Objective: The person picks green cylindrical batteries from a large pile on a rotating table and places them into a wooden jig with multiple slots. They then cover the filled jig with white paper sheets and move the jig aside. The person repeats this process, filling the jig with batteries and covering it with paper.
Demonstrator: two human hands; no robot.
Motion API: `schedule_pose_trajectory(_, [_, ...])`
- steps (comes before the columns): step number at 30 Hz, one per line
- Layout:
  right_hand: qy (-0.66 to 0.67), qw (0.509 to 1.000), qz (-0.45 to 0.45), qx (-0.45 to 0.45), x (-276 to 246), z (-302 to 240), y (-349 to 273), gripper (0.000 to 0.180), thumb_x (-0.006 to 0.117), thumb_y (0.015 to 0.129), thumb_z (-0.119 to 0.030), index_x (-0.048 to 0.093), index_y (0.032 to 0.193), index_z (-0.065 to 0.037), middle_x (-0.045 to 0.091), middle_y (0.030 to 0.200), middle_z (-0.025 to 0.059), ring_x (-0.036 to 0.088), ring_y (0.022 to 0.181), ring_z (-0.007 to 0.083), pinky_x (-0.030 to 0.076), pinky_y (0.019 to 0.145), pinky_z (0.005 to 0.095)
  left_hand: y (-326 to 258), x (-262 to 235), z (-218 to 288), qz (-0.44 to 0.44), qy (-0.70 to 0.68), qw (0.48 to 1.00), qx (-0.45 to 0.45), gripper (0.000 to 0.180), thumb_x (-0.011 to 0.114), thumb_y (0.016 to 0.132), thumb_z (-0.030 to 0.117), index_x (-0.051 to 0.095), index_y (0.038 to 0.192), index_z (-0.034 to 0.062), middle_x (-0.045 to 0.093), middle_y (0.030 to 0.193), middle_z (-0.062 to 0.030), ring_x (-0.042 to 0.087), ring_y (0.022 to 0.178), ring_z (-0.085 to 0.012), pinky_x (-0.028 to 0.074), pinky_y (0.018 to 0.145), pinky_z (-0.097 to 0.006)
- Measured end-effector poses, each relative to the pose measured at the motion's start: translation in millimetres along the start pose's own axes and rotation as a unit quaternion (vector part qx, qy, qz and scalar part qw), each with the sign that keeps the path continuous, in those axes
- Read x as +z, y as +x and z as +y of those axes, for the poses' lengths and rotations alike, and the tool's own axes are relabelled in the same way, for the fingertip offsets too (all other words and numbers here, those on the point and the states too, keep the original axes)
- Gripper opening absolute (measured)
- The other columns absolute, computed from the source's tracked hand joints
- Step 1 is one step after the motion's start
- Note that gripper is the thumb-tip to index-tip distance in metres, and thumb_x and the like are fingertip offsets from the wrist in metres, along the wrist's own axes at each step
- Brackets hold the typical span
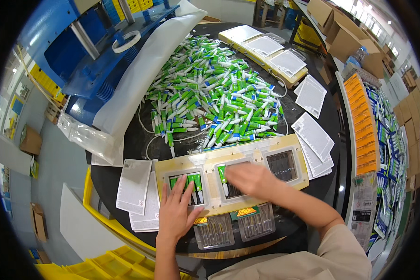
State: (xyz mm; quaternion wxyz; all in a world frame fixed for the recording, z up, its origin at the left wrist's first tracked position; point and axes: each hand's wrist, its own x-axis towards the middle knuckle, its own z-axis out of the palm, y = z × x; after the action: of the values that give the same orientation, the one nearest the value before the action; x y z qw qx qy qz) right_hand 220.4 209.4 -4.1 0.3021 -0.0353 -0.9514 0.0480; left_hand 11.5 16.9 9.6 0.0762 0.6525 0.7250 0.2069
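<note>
A pale yellow fixture (210, 203) with three windows lies before me, a clear blister tray set in each. Small green-and-white tubes (198, 185) stand in a row in the left tray. My left hand (176, 210) lies over that tray with its fingers spread on the tubes. In the middle tray, one tube (222, 179) is at the left end. My right hand (254, 181) is closed over this tray, its fingertips turned down and partly blurred; what they hold is hidden. The right tray (282, 165) shows only bare slots.
A large heap of tubes (214, 98) covers the table beyond. White printed cards (312, 140) lie in stacks at both sides. Clear blister packs (214, 232) sit at the near edge. A second fixture (266, 51) is at the back; a blue press (88, 70) stands left.
</note>
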Motion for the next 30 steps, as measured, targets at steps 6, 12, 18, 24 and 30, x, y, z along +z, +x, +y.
schedule_pose_trajectory(6, [-0.028, 0.931, -0.213, 0.296, 0, 91, 39, 0.021, 0.081, 0.079, -0.023, 0.076, 0.089, -0.006, 0.074, 0.101, 0.0121, 0.073, 0.090, 0.0331, 0.059, 0.076, 0.0441, 121, 29, -1, 0.177, -0.057, 0.981, 0.045, 0.030, 0.076, 0.090, 0.019, 0.068, 0.114, 0.0036, 0.067, 0.112, -0.0140, 0.064, 0.104, -0.0347, 0.050, 0.088, -0.043])
schedule_pose_trajectory(12, [0.013, 0.903, -0.310, 0.296, -8, 123, 48, 0.022, 0.084, 0.076, -0.022, 0.075, 0.087, -0.005, 0.073, 0.093, 0.0125, 0.071, 0.087, 0.0327, 0.057, 0.076, 0.0449, 197, 43, -22, -0.065, 0.019, 0.997, -0.026, 0.021, 0.081, 0.081, 0.024, 0.077, 0.088, 0.0054, 0.068, 0.086, -0.0168, 0.066, 0.081, -0.0369, 0.051, 0.072, -0.047])
schedule_pose_trajectory(18, [0.346, 0.865, 0.045, 0.360, -60, 58, -6, 0.032, 0.076, 0.082, -0.006, 0.071, 0.112, -0.001, 0.069, 0.089, 0.0079, 0.066, 0.079, 0.0150, 0.055, 0.069, 0.0291, 106, 11, 17, 0.116, -0.051, 0.992, 0.008, 0.021, 0.074, 0.089, 0.010, 0.075, 0.109, 0.0039, 0.066, 0.085, -0.0149, 0.065, 0.079, -0.0320, 0.051, 0.070, -0.042])
schedule_pose_trajectory(24, [0.219, 0.938, 0.098, 0.248, -26, -13, -41, 0.026, 0.074, 0.082, 0.003, 0.076, 0.107, -0.005, 0.070, 0.103, 0.0109, 0.071, 0.085, 0.0242, 0.059, 0.073, 0.0315, 34, 57, 92, 0.210, 0.054, 0.975, 0.044, 0.031, 0.079, 0.081, 0.003, 0.072, 0.111, -0.0028, 0.060, 0.081, -0.0091, 0.060, 0.072, -0.0262, 0.050, 0.064, -0.039])
schedule_pose_trajectory(30, [0.042, 0.991, -0.031, 0.120, -6, -23, -47, 0.040, 0.065, 0.079, -0.004, 0.065, 0.117, 0.010, 0.064, 0.119, 0.0194, 0.068, 0.107, 0.0314, 0.058, 0.087, 0.0327, 42, 77, 100, 0.200, 0.129, 0.971, -0.008, 0.031, 0.077, 0.083, 0.012, 0.073, 0.112, 0.0022, 0.061, 0.081, -0.0065, 0.059, 0.075, -0.0228, 0.044, 0.067, -0.038])
